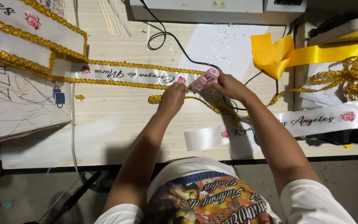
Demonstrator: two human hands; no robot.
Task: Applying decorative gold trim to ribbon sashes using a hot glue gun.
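- Stretching from the upper left toward centre frame, a white sash (117,75) edged with gold trim (104,81) lies flat on the wooden table (117,120).
- Left hand (173,98), at centre, pinches the sash's end and the trim there.
- Right hand (228,86), just right of it, grips a pink glue gun (204,79) whose tip meets the sash end between both hands.
- Lower right, a second white sash (311,120) lies apart.
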